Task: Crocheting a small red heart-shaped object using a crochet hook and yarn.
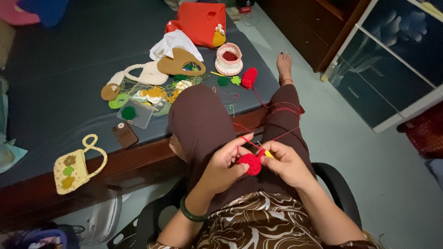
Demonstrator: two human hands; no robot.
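Two hands (256, 166), one red crochet piece (251, 163), one phone (125, 134), one small bag (71, 169).

Red crochet piece (252, 163) – knobbly matt yarn, same as the red yarn ball (249, 77). Hook handle (268, 153) – smooth yellow plastic. Small bag (74, 169) matt crocheted cream yarn. Bed frame (138, 159) glossy dark wood; phone (125, 134) smooth brown case.

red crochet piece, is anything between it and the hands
Nothing visible. The red crochet piece is already pinched by the left hand, and the right hand touches it with a yellow-handled hook. Only its own red yarn trails away.
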